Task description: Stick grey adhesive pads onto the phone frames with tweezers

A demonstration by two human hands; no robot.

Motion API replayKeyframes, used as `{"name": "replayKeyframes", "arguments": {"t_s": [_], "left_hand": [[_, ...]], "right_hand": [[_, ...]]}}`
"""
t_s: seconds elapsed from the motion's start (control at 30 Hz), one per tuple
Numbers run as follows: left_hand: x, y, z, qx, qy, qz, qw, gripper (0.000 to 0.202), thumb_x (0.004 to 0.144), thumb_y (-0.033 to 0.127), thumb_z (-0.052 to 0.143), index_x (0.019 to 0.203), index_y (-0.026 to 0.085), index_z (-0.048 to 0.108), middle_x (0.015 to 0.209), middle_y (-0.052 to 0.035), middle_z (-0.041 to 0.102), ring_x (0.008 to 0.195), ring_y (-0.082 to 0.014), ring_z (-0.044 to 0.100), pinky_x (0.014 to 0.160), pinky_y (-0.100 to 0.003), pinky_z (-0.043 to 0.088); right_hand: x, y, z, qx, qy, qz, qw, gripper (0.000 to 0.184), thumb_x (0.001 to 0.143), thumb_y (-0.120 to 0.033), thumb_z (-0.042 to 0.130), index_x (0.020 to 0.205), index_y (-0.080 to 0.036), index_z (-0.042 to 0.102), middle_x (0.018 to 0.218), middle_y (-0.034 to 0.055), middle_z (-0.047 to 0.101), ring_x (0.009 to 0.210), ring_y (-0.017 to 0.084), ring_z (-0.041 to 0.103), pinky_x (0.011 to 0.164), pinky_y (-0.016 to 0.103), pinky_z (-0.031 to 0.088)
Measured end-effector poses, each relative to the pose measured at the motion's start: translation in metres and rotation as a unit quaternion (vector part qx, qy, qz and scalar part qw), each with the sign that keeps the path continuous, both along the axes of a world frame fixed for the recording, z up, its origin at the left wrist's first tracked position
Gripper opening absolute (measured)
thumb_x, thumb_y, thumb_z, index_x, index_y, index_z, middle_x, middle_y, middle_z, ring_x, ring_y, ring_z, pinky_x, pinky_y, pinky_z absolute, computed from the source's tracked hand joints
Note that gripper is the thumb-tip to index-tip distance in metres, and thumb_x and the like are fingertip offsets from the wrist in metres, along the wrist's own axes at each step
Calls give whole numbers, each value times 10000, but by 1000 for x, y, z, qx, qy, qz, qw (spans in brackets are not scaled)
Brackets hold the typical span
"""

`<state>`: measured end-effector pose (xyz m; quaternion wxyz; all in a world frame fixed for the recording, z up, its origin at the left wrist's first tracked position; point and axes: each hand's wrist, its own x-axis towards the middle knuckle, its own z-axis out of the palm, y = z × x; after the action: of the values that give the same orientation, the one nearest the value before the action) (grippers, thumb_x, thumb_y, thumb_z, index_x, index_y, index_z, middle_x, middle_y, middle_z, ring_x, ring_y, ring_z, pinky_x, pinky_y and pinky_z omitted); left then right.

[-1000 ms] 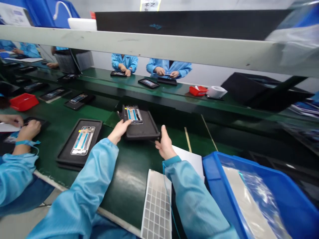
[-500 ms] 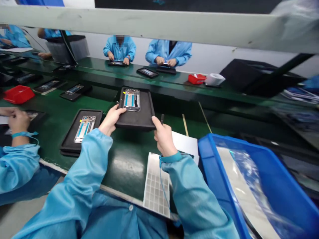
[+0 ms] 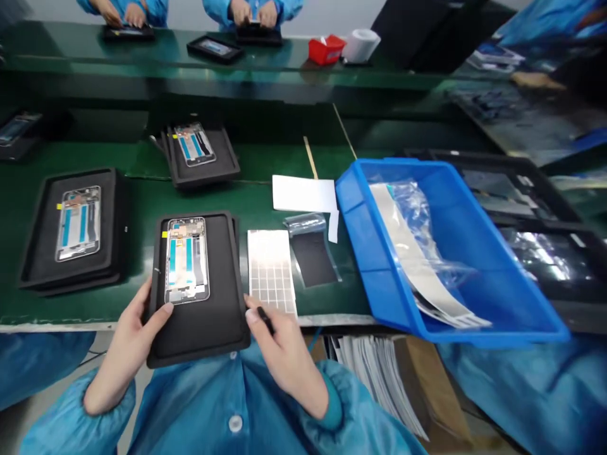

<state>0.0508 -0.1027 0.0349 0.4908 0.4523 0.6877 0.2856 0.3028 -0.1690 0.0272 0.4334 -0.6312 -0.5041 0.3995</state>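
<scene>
A black tray (image 3: 208,322) carrying a phone frame (image 3: 186,260) rests at the near edge of the green bench, partly over my lap. My left hand (image 3: 130,341) grips the tray's left edge, thumb near the phone frame. At the tray's right edge is my right hand (image 3: 279,351), fingers closed round a thin dark tool. Just right of the tray lies a white sheet of small square stickers (image 3: 271,270).
Two more black trays with phone frames sit on the bench, one at left (image 3: 33,246) and one further back (image 3: 222,165). A blue bin (image 3: 455,253) with plastic-wrapped sheets stands at right. White paper (image 3: 303,193) and a dark pouch (image 3: 313,256) lie between. Other people work at the far bench.
I pulled the tray with the phone frame from the middle of the bench back to the near edge. My view tilted downward.
</scene>
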Motion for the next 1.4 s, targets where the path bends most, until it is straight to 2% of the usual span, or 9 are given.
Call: {"name": "replayKeyframes", "arguments": {"t_s": [0.1, 0.2, 0.27, 0.37, 0.43, 0.53, 0.67, 0.93, 1.4], "left_hand": [[-4, 3, 15, 129, 227, -79, 962, 870, 822, 555, 678, 1565, 272, 325, 1546, -124, 441, 1374, -381, 467, 1136, -573, 405], [24, 21, 49, 279, 311, -240, 876, 682, 890, 467, 621, 1511, 327, 377, 1437, -76, 545, 1306, -336, 526, 1080, -530, 466], [65, 40, 64, 344, 296, -404, 794, 468, 941, 382, 553, 1397, 293, 500, 1337, -67, 608, 1244, -291, 570, 1056, -466, 488], [140, 73, 58, 354, 302, -597, 654, 307, 970, 248, 476, 1241, 183, 606, 1257, -111, 628, 1147, -281, 605, 972, -436, 512], [182, 93, 42, 326, 338, -651, 596, 253, 964, 190, 468, 1136, 126, 642, 1142, -133, 639, 1080, -286, 616, 937, -429, 507], [215, 116, 15, 277, 372, -662, 589, 301, 916, 225, 594, 1189, 103, 622, 1141, -152, 610, 1081, -302, 608, 892, -403, 504], [218, 130, -3, 255, 363, -666, 599, 458, 880, 323, 687, 1290, 144, 586, 1157, -127, 585, 1069, -284, 615, 871, -365, 502], [215, 132, -7, 242, 328, -672, 618, 478, 900, 279, 670, 1341, 131, 558, 1169, -134, 553, 1076, -297, 587, 870, -391, 504], [216, 131, -6, 232, 327, -677, 617, 453, 907, 273, 665, 1317, 114, 555, 1183, -136, 540, 1073, -295, 575, 838, -388, 512]], "right_hand": [[35, -4, -6, 39, 25, -70, 996, 424, 1028, -465, 434, 1064, -230, 784, 1065, 99, 778, 1054, 265, 715, 975, 421, 555], [75, -1, -16, 43, 87, -142, 985, 549, 1023, -561, 378, 866, -213, 772, 797, 67, 726, 654, 174, 669, 622, 310, 569], [97, 8, -25, 15, 156, -128, 979, 512, 978, -606, 465, 834, -197, 736, 714, 41, 679, 554, 150, 631, 543, 292, 549], [117, 29, -33, -17, 205, -101, 974, 296, 825, -490, 765, 805, -205, 688, 799, 13, 676, 680, 163, 700, 686, 312, 618], [123, 46, -36, -19, 198, -75, 977, 258, 757, -407, 843, 826, -211, 690, 830, 3, 677, 739, 171, 718, 758, 327, 628], [130, 68, -39, 1, 154, -50, 987, 254, 741, -382, 855, 866, -216, 709, 832, 4, 689, 766, 184, 724, 778, 334, 618], [138, 90, -46, 47, 75, -39, 995, 219, 773, -384, 822, 889, -214, 748, 887, 31, 746, 822, 212, 729, 805, 362, 609], [147, 97, -54, 64, -63, -60, 994, 176, 766, -345, 828, 882, -215, 803, 923, 49, 808, 880, 242, 750, 895, 403, 597], [147, 97, -54, 54, -83, -59, 993, 150, 752, -335, 844, 856, -234, 806, 895, 27, 815, 848, 235, 765, 845, 382, 618]]}}
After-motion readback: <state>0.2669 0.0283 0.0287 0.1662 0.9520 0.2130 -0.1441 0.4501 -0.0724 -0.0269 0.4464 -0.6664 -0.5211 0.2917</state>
